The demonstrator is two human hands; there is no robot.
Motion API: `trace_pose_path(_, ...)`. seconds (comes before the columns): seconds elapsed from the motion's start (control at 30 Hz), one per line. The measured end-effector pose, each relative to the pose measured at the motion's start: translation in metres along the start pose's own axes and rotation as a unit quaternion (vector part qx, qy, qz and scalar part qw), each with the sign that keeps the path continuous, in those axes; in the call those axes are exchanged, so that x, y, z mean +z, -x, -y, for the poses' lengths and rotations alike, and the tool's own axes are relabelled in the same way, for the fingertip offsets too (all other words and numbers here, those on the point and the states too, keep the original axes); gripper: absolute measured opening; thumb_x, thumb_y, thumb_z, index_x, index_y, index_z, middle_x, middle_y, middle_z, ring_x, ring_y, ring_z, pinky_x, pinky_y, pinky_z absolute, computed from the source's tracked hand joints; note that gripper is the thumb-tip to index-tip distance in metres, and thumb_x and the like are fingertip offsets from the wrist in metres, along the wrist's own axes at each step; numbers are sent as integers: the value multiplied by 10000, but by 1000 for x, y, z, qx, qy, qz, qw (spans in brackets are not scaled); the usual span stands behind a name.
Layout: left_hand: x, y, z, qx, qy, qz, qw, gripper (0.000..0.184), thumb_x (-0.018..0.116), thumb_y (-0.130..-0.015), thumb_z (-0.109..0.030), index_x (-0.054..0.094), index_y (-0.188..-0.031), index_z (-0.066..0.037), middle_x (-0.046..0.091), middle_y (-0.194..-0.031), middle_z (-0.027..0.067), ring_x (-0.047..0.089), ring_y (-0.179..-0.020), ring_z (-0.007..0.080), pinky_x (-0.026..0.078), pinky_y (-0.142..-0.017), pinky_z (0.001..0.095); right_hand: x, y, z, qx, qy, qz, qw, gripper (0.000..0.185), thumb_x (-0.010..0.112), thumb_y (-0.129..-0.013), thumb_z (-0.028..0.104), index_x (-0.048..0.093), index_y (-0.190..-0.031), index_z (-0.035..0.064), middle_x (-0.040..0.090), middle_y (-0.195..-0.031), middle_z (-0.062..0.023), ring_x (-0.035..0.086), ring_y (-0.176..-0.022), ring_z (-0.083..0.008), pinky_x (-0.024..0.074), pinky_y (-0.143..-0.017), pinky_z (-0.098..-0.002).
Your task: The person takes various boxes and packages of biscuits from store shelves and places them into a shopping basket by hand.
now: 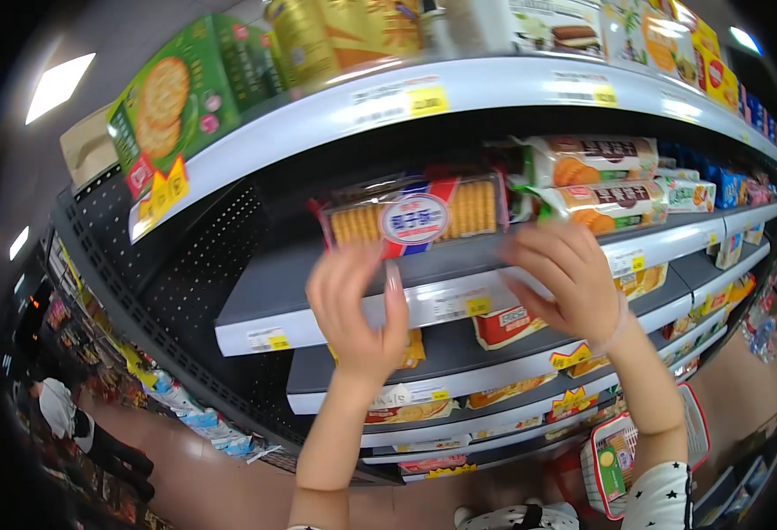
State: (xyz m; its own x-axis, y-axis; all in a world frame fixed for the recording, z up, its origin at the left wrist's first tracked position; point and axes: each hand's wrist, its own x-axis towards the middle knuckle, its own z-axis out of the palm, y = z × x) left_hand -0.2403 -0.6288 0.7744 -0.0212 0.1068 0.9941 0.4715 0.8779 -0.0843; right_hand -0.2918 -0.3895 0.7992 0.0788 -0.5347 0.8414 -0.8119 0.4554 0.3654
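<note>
A clear-wrapped pack of biscuits point(472, 208) with a red, white and blue label lies lengthwise on the second shelf. My left hand point(353, 318) is raised just below the pack's left half, thumb and fingers apart with nothing between them. Near its lower right corner is my right hand point(574, 287), also open; its fingertips are blurred. Whether either hand touches the pack, I cannot tell. To the right, two round-biscuit packs point(605, 205) are stacked, partly behind my right hand.
Boxes, including a green biscuit box point(172, 115), stand on the shelf above point(318, 110). Lower shelves hold more packets point(507, 327). At the bottom right is a white, red-rimmed shopping basket point(590, 468) with packs inside. Another person point(57, 411) is in the aisle at left.
</note>
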Motion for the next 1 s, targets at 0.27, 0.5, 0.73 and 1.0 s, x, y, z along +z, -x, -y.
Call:
trace_pose_path(0.27, 25, -16, 55, -199, -180, 91, 959, 727, 521, -899, -407, 270, -1326, 124, 438, -1239, 278, 357, -1225, 410, 259, -1017, 490, 72, -97, -59, 53, -46, 221, 973, 669, 799, -604, 363, 549, -1133, 39, 594, -1111, -125, 550, -1050, -340, 435, -909, -403)
trace_pose_path(0.5, 22, -21, 53, -330, -82, 141, 930, 772, 472, -917, -460, 235, -1348, 135, 589, -983, 289, 607, -869, 406, 435, -847, 450, 91, -120, -73, 207, -163, 481, 836, 916, 827, -563, 495, 489, -1230, -34, 601, -1117, -231, 612, -1016, -285, 490, -881, -336)
trace_pose_path(0.73, 17, -26, 48, -371, 8, 3, 928, 765, 438, -937, -459, 169, -1396, 90, 483, -1189, 336, 507, -1075, 441, 370, -952, 449, 70, -109, -35, 123, 20, 284, 951, 805, 818, -542, 476, 571, -1121, -27, 646, -1019, -180, 626, -958, -316, 505, -831, -366)
trace_pose_path(1.0, 10, -13, 21, -58, 181, -243, 951, 678, 463, -921, -331, 123, -1372, 44, 365, -1309, 330, 526, -1088, 401, 375, -986, 484, -24, -67, 26, 46, 105, 72, 991, 589, 783, -516, 137, 568, -1059, 57, 584, -949, -68, 557, -869, -230, 440, -765, -341)
